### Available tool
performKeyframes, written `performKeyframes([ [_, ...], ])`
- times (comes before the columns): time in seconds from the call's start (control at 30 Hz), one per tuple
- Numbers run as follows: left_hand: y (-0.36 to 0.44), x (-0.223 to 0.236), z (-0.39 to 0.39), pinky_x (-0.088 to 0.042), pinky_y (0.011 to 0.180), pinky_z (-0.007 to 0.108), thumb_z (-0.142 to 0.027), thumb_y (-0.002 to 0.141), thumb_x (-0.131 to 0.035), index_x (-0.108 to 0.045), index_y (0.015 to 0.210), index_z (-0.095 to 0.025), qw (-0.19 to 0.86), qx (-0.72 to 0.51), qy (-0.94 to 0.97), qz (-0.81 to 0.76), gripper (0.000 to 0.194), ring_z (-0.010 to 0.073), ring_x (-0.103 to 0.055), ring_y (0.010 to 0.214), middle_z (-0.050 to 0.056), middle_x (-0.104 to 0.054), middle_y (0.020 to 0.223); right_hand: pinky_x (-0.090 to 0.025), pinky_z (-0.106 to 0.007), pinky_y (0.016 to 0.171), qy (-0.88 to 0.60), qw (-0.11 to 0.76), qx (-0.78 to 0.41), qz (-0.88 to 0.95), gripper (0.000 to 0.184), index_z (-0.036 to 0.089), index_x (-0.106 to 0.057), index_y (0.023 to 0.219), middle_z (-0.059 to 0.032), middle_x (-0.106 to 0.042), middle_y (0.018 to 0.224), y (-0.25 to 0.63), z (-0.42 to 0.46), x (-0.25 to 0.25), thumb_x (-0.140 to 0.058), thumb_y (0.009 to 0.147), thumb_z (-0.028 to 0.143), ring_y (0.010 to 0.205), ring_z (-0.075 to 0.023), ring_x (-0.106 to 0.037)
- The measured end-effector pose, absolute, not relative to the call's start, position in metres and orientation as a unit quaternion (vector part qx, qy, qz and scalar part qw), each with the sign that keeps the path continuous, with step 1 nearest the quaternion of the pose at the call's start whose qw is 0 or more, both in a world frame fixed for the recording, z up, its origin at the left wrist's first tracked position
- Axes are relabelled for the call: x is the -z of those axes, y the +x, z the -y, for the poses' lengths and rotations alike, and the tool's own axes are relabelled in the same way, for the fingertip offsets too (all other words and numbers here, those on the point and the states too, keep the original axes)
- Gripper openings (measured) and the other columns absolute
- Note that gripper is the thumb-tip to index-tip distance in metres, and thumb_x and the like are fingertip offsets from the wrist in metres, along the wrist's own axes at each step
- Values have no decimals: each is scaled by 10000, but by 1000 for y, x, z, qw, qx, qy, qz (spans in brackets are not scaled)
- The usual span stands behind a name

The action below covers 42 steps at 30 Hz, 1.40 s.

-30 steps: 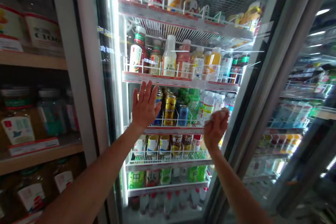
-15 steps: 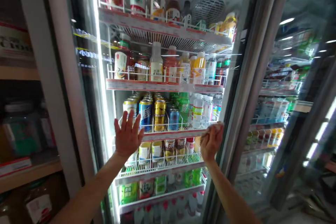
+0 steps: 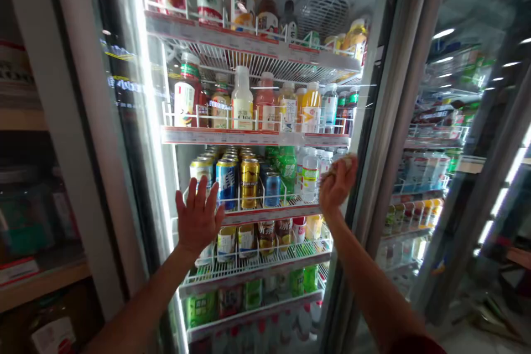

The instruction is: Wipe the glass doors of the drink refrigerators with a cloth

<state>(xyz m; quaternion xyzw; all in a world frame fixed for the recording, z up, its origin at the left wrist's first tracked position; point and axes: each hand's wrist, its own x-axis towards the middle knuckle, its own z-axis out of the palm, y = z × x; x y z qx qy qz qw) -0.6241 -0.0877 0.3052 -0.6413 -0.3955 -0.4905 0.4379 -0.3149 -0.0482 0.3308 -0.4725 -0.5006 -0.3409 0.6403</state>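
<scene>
My left hand [image 3: 199,215] lies flat with its fingers spread against the glass door [image 3: 265,161] of a lit drinks cooler, at the left in front of the can shelf. On the right side of the same door, my right hand [image 3: 337,185] is closed on a crumpled pale cloth [image 3: 341,167] and presses it near the door's edge. Behind the glass, between the hands, stand a blue and white can [image 3: 226,180], a gold can [image 3: 249,182] and a small blue can [image 3: 272,188]. Clear bottles [image 3: 310,177] are partly hidden by my right hand.
Upper shelves hold bottled drinks [image 3: 243,100]; lower ones hold cans and green packs [image 3: 202,307]. A metal door frame [image 3: 400,121] runs along the right, with another glass-fronted cooler [image 3: 431,177] beyond it. Wooden shelves [image 3: 45,282] with bottles show at the left.
My right hand has moved up the glass with the cloth, from the shelf edge to the level of the clear bottles. My left hand stays spread at nearly the same spot.
</scene>
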Motion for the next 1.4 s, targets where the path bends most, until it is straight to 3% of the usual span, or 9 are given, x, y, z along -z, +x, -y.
performKeyframes([
  [0.07,-626,-305,88,-72,1116,514,-313,807,-526,-162,1418,-267,442,487,-641,396,713,272,-161,1372,76,-178,1488,-248,-504,1065,-418,590,364,588,508,245,-361,1354,-56,-217,1493,-360,60,-311,-368,851,178,1360,-250,-211],
  [0.17,-630,-305,89,-97,1121,489,-318,810,-523,-194,1412,-274,448,478,-638,404,687,254,-187,1366,72,-222,1476,-161,-456,1118,-277,400,415,769,495,336,-431,1297,25,-364,1434,-380,73,-283,-475,820,210,1350,-193,-261],
  [0.4,-632,-303,89,-113,1123,461,-324,820,-515,-225,1402,-278,452,474,-633,412,652,235,-211,1361,67,-273,1458,-256,-604,996,-489,635,361,477,473,189,-411,1329,-150,-205,1488,-340,68,-284,-358,859,181,1356,-310,-226],
  [0.57,-632,-306,92,-119,1121,447,-333,826,-508,-262,1392,-273,452,475,-634,409,620,224,-211,1364,71,-300,1450,-151,-460,1112,-317,435,399,742,444,301,-474,1271,-25,-360,1439,-391,86,-247,-477,834,224,1361,-207,-242],
  [0.77,-635,-305,102,-139,1118,445,-299,836,-493,-234,1404,-254,448,448,-648,422,626,225,-199,1367,89,-297,1450,-190,-562,1060,-455,606,359,545,469,196,-425,1323,-116,-162,1506,-377,73,-268,-385,857,169,1370,-289,-196],
  [0.97,-672,-292,116,-163,1103,479,-257,840,-478,-194,1416,-233,432,495,-600,456,642,245,-237,1354,106,-253,1465,-74,-466,1138,-251,397,434,769,491,327,-400,1321,35,-359,1438,-429,80,-298,-476,847,226,1379,-182,-188],
  [1.13,-694,-292,129,-203,1101,416,-243,876,-406,-289,1383,-253,417,474,-620,466,520,202,-307,1328,69,-346,1431,-111,-563,1102,-349,563,401,633,549,287,-308,1384,-45,-317,1457,-440,74,-354,-418,857,177,1389,-248,-135],
  [1.3,-703,-288,142,-113,1103,522,-347,874,-411,-236,1406,-185,385,405,-614,557,583,273,-144,1378,114,-228,1475,-44,-418,1157,-147,351,473,794,556,339,-324,1356,77,-342,1442,-469,87,-315,-419,854,120,1393,-110,-87],
  [1.4,-716,-285,145,-89,1102,537,-364,873,-397,-171,1423,-178,388,365,-618,578,622,277,-132,1380,113,-210,1481,27,-473,1143,-161,350,452,805,480,298,-361,1340,43,-325,1455,-480,84,-332,-442,875,214,1396,-153,-95],
])
